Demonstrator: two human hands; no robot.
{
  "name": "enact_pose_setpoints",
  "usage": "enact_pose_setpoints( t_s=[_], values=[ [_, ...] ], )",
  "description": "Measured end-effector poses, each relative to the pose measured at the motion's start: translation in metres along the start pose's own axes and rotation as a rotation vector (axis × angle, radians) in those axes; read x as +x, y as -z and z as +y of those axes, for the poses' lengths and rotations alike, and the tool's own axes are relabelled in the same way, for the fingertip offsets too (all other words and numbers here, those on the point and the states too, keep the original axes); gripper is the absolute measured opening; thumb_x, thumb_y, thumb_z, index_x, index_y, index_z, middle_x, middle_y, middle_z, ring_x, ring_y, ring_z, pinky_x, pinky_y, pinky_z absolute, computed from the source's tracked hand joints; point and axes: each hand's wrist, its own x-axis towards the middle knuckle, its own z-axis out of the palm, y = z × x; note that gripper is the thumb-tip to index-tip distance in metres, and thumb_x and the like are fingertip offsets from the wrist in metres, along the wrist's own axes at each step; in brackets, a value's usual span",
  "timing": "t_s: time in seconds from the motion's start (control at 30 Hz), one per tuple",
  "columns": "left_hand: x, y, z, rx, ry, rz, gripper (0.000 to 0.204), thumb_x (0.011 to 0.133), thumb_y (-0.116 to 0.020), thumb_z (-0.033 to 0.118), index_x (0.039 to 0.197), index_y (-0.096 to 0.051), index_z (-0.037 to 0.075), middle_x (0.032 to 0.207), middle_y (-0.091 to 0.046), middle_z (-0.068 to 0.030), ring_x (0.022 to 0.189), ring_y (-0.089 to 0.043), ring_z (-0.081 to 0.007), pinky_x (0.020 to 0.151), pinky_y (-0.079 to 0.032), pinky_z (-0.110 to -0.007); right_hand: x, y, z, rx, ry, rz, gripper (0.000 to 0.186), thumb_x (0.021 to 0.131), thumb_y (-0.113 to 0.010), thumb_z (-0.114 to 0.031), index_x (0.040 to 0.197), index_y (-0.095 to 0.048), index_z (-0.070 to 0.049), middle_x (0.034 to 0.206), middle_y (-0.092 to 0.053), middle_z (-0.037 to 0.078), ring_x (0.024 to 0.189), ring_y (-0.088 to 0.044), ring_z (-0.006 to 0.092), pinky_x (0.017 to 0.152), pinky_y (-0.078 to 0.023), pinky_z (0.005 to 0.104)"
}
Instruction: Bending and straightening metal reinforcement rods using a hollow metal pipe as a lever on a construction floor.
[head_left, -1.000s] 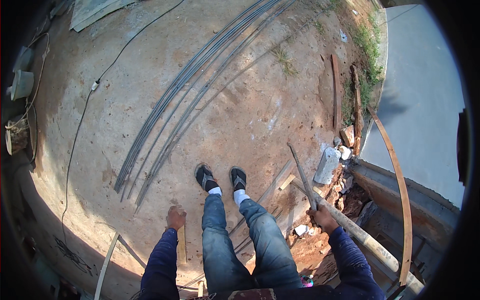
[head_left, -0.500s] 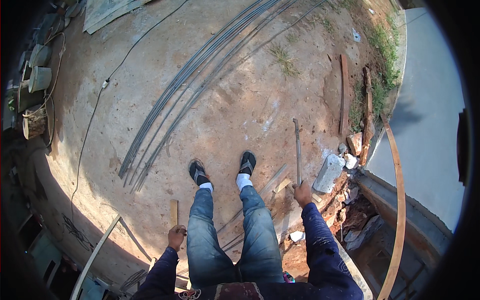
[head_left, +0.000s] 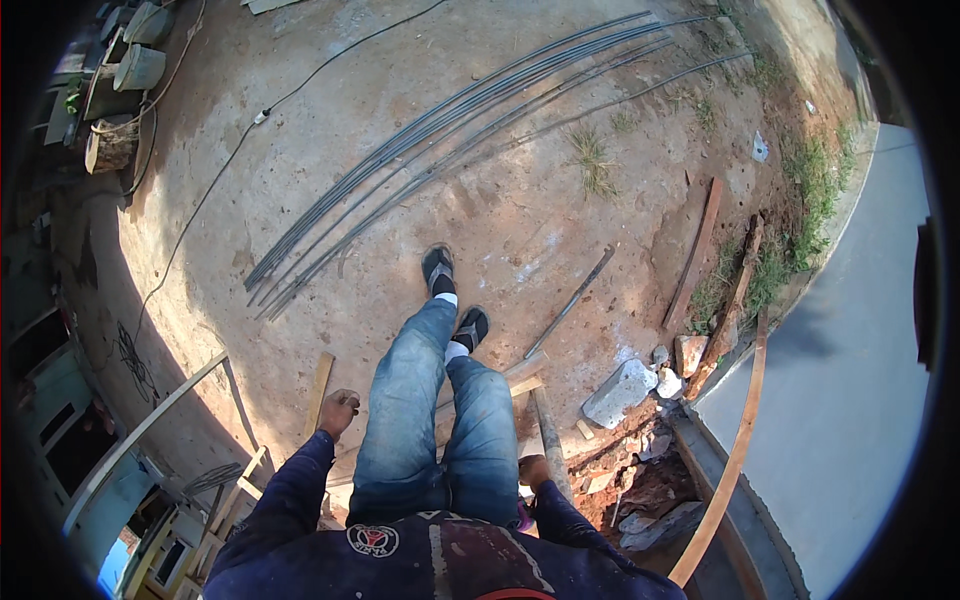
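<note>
Rod of dark metal (head_left: 571, 301) lies flat on the bare dirt, just right of the person's forward sandal (head_left: 437, 268) and well apart from both hands. Right hand (head_left: 533, 470) hangs low beside the right knee, near a thick wooden pole (head_left: 549, 440); whether its fingers are curled or apart I cannot tell. Left hand (head_left: 339, 410) hangs with fingers loosely curled, holding nothing, just beside a short wooden plank (head_left: 319, 388). Long steel bars (head_left: 440, 130) stretch across the far ground. A pale stone block (head_left: 620, 392) sits to the right.
</note>
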Motion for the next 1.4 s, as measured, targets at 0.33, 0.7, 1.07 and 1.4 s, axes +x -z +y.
enact_pose_setpoints(
  t_s=[0.33,0.7,1.07,1.4],
  values=[
    [-0.013,-0.160,0.143,0.064,0.013,-0.023,0.026,0.085,-0.066,0.024,0.099,-0.070,0.002,0.089,-0.072,-0.0118,0.079,-0.068,-0.0214,0.072,-0.053,-0.033,-0.001,0.400,-0.087,0.737,-0.002,0.447,0.015,0.078,-0.057,0.007,0.087,-0.055,-0.004,0.077,-0.057,0.004,0.060,-0.057,0.0144,0.052,-0.053,0.0307],
    [0.021,-0.244,0.459,-0.137,-0.159,0.052,0.029,0.088,-0.061,0.017,0.110,-0.063,-0.004,0.092,-0.070,-0.0119,0.077,-0.067,-0.0168,0.072,-0.051,-0.030,-0.060,0.653,-0.075,0.769,-0.069,0.474,0.023,0.084,-0.064,0.003,0.107,-0.062,0.001,0.089,-0.067,0.007,0.077,-0.067,0.0181,0.067,-0.057,0.0305],
    [0.003,-0.450,0.626,-0.182,-0.114,0.095,0.018,0.085,-0.062,0.007,0.101,-0.066,0.000,0.075,-0.064,-0.0074,0.062,-0.065,-0.0141,0.057,-0.050,-0.028,-0.029,1.011,-0.022,0.710,-0.157,0.405,0.025,0.092,-0.056,-0.013,0.114,-0.057,-0.002,0.093,-0.065,0.008,0.079,-0.065,0.0202,0.068,-0.056,0.0355],
    [-0.074,-0.602,0.741,-0.589,0.081,0.042,0.029,0.080,-0.053,0.001,0.108,-0.064,0.002,0.075,-0.068,-0.0107,0.069,-0.067,-0.0172,0.059,-0.049,-0.030,0.004,1.422,-0.205,0.379,0.238,0.597,0.018,0.092,-0.057,-0.018,0.107,-0.057,-0.008,0.085,-0.063,0.003,0.071,-0.062,0.0131,0.065,-0.053,0.0307]
  ],
)
